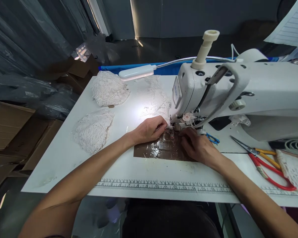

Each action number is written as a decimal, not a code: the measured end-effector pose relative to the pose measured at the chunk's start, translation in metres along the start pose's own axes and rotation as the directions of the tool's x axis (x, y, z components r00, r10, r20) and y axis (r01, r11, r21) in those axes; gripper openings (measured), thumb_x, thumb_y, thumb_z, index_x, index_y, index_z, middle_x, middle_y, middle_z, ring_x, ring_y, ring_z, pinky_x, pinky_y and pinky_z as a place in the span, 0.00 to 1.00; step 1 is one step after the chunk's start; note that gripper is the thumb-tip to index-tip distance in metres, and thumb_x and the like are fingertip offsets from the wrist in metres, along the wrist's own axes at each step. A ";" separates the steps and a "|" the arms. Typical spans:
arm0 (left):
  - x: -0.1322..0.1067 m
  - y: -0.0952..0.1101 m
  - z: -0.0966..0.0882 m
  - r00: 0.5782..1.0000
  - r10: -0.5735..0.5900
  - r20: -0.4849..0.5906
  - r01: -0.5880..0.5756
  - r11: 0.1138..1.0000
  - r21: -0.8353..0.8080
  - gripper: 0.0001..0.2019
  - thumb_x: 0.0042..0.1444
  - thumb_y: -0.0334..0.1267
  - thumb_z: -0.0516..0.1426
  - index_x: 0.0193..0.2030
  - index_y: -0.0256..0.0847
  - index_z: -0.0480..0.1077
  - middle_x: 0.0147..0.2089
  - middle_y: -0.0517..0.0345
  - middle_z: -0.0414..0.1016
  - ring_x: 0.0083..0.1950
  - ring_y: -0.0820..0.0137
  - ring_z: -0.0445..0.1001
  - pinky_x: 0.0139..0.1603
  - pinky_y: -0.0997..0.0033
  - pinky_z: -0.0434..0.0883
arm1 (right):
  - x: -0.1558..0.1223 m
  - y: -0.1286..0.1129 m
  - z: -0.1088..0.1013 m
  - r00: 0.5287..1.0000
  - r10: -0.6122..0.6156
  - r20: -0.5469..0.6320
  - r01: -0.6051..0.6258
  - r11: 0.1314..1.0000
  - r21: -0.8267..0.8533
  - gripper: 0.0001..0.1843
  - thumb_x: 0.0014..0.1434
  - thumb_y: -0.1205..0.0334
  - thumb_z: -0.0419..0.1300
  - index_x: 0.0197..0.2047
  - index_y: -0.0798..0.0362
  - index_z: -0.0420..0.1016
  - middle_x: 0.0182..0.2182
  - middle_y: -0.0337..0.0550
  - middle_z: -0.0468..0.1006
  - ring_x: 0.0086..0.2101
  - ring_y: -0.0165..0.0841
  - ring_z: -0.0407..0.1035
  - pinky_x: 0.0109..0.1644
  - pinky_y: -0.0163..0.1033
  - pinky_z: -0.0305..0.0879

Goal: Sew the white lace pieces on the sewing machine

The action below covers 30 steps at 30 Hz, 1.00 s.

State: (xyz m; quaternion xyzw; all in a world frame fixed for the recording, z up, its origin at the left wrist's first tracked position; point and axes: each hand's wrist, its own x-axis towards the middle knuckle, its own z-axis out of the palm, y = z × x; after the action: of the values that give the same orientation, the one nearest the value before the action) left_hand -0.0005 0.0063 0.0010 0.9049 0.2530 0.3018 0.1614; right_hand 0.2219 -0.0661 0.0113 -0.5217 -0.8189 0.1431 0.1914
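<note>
At the needle end of a white sewing machine (186, 89), my left hand (151, 130) pinches a piece of white lace (155, 105). The lace lies behind that hand and reaches to the presser foot, its small edge showing between my hands. My right hand (195, 144) is closed just right of the needle area, with fingers curled; whatever is in its fingertips is hidden. Beneath both hands is a shiny brown taped patch (161, 150) on the table. A pale fabric flower (188, 117) sits on the machine head above my right hand.
Two bundled lace heaps (109, 88) (94, 130) are at the left. A lamp (136, 72) shines over the lace. Blue-handled snips (213, 138) and red-handled scissors (270, 168) lie right. A printed ruler (156, 186) runs along the table's front edge. Cardboard boxes (10, 125) stand left.
</note>
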 end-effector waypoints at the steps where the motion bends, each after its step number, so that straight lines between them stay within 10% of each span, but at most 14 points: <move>1: 0.000 0.001 0.000 0.999 -0.037 -0.032 0.036 0.999 -0.023 0.07 0.65 0.33 0.49 0.38 0.35 0.67 0.29 0.58 0.71 0.26 0.76 0.67 0.26 0.74 0.67 | -0.001 -0.002 0.003 1.000 -0.022 0.002 0.022 1.000 -0.013 0.15 0.63 0.63 0.48 0.47 0.55 0.71 0.37 0.50 0.77 0.34 0.38 0.71 0.36 0.41 0.66; 19: -0.004 0.007 0.006 0.988 0.151 0.019 -0.152 0.983 0.107 0.06 0.63 0.32 0.53 0.39 0.37 0.72 0.40 0.53 0.77 0.42 0.69 0.76 0.43 0.66 0.73 | -0.005 -0.004 0.021 0.983 -0.185 0.004 0.185 0.983 -0.021 0.18 0.61 0.67 0.50 0.53 0.54 0.73 0.44 0.55 0.71 0.44 0.44 0.66 0.47 0.51 0.68; 30: -0.005 0.006 0.005 0.972 0.189 0.139 -0.214 0.957 0.194 0.07 0.63 0.34 0.53 0.41 0.39 0.73 0.43 0.53 0.77 0.41 0.69 0.75 0.42 0.65 0.72 | -0.009 0.012 -0.014 0.999 0.035 0.007 -0.036 0.939 0.341 0.15 0.62 0.63 0.50 0.46 0.50 0.77 0.37 0.44 0.76 0.35 0.35 0.71 0.41 0.40 0.69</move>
State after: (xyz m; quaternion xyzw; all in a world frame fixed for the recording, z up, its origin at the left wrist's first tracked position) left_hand 0.0009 -0.0022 -0.0025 0.9543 0.1791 0.2340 0.0493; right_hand 0.2415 -0.0685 0.0170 -0.4954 -0.7723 0.2865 0.2758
